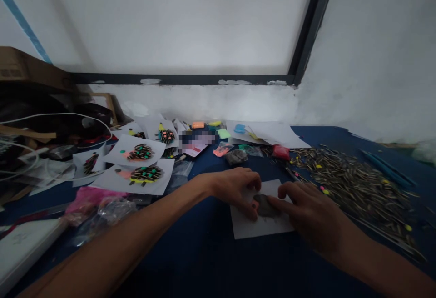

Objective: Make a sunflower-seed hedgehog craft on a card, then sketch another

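Note:
A flattened oval of grey modelling clay lies on a small white paper in front of me. A small salmon-pink clay piece joins its left end. My left hand curves around that left end, thumb below at the pink piece and curled fingers above. From the other side, my right hand presses a stretched digit onto the grey clay, its other fingers bent. Faint marks show on the paper under the clay. The palms and some fingertips are hidden.
Sunflower seeds are heaped at the right beside blue tweezers-like tools. Finished seed hedgehog pictures lie left. A grey clay lump, a red clay packet and a phone sit behind my hands.

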Action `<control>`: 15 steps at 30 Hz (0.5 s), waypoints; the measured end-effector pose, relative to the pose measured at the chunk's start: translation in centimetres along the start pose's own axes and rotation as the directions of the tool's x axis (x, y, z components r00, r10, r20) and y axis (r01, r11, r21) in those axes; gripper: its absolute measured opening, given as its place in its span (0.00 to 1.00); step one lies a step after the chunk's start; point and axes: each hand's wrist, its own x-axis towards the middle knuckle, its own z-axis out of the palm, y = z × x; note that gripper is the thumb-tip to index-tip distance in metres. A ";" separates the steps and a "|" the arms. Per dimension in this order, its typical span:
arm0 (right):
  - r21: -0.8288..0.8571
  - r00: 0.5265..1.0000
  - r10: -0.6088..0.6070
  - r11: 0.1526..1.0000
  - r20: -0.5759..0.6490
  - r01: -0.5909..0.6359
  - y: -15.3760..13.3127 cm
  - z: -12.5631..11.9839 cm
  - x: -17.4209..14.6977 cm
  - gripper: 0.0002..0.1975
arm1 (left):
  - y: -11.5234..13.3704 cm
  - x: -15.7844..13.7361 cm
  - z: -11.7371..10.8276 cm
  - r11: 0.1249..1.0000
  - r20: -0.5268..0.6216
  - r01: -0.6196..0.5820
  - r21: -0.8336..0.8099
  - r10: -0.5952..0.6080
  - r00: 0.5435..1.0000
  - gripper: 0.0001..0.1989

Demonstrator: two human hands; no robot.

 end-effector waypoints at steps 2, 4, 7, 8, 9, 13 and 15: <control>0.016 1.000 0.009 1.000 0.001 -0.010 0.0 0.0 0.0 0.23 | 0.0 0.0 0.0 1.000 -0.007 -0.005 0.005 0.005 1.000 0.30; 0.065 0.999 0.041 0.997 -0.004 -0.041 0.3 0.1 -0.1 0.24 | -0.1 0.1 0.1 1.000 -0.013 -0.005 0.001 0.005 1.000 0.30; 0.092 0.997 0.069 0.993 -0.016 -0.068 0.6 0.0 -0.1 0.24 | -0.3 0.1 0.3 1.000 -0.028 0.001 -0.005 -0.001 1.000 0.30; 0.080 0.998 0.063 0.995 -0.016 -0.062 0.6 0.0 -0.1 0.24 | -0.3 0.1 0.3 1.000 -0.029 -0.001 -0.006 0.000 1.000 0.30; 0.065 0.999 0.052 0.997 -0.014 -0.051 0.5 -0.1 0.0 0.23 | -0.4 0.1 0.3 1.000 -0.028 -0.003 -0.008 0.003 1.000 0.30; 0.010 0.999 0.044 0.999 0.017 -0.045 -0.4 -0.6 0.3 0.22 | -0.4 0.2 0.4 1.000 -0.023 0.000 0.000 0.000 1.000 0.30; 0.004 0.996 0.077 0.997 0.039 -0.077 -0.6 -0.7 0.3 0.21 | -0.5 0.2 0.4 1.000 -0.023 -0.002 0.005 0.002 1.000 0.30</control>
